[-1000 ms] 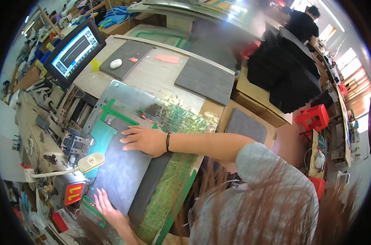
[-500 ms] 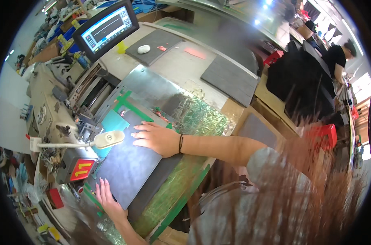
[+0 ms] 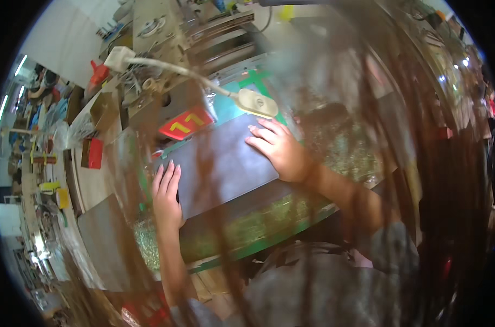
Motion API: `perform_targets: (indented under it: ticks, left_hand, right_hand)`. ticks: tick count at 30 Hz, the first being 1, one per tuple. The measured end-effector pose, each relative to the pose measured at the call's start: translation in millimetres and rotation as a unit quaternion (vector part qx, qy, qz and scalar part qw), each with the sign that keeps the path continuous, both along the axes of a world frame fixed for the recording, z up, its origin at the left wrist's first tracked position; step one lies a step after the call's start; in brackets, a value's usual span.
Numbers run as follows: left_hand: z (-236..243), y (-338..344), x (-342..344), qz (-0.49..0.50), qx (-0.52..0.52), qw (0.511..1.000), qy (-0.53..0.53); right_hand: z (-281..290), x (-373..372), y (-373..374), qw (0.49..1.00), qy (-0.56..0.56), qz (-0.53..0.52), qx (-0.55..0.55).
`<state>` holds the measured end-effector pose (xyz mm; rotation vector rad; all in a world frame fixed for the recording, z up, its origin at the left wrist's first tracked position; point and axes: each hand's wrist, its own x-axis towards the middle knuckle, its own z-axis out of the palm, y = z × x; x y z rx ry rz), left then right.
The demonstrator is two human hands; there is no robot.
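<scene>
A flat dark-grey rectangular sheet point(image 3: 220, 174) lies on the machine's work surface, its material unclear. Along its left edge rests my left hand point(image 3: 168, 197), fingers stretched out and lying flat. My right hand point(image 3: 284, 152) presses on the sheet's right part, with the fingers extended and slightly apart. Just above the right fingertips hangs a small cream lamp point(image 3: 257, 103) on a bendable neck. A teal plate point(image 3: 225, 109) shows beyond the sheet's far edge, partly covered. Brown strands of hair hang in front and blur parts of the view.
The machine head point(image 3: 166, 111), bearing a red plate point(image 3: 186, 122), stands just beyond the sheet. Green tape point(image 3: 264, 87) edges the work surface. Another grey panel point(image 3: 107, 240) lies at the left, near a red box point(image 3: 92, 153) and clear plastic bags point(image 3: 68, 133).
The view has turned left, so the machine and sheet appear rotated, and the screen has mostly left the picture. More hair hangs across. Both hands stay flat on the sheet.
</scene>
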<state>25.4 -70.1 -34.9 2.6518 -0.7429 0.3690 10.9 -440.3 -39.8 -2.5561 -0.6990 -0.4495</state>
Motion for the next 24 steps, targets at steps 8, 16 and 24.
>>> perform_targets:
  ticks: [8,16,24]
  left_hand:
    - [-8,15,3,-0.007,0.006,1.000,-0.006]
    - [-25,29,-2,0.027,0.032,0.999,-0.008]
    - [-18,32,-16,0.029,0.029,0.999,0.026]
  right_hand:
    - [-1,-4,16,1.000,-0.027,-0.006,-0.003]
    - [-12,-5,23,0.998,-0.063,0.001,-0.008]
    - [-15,-12,32,0.999,-0.036,-0.002,-0.016]
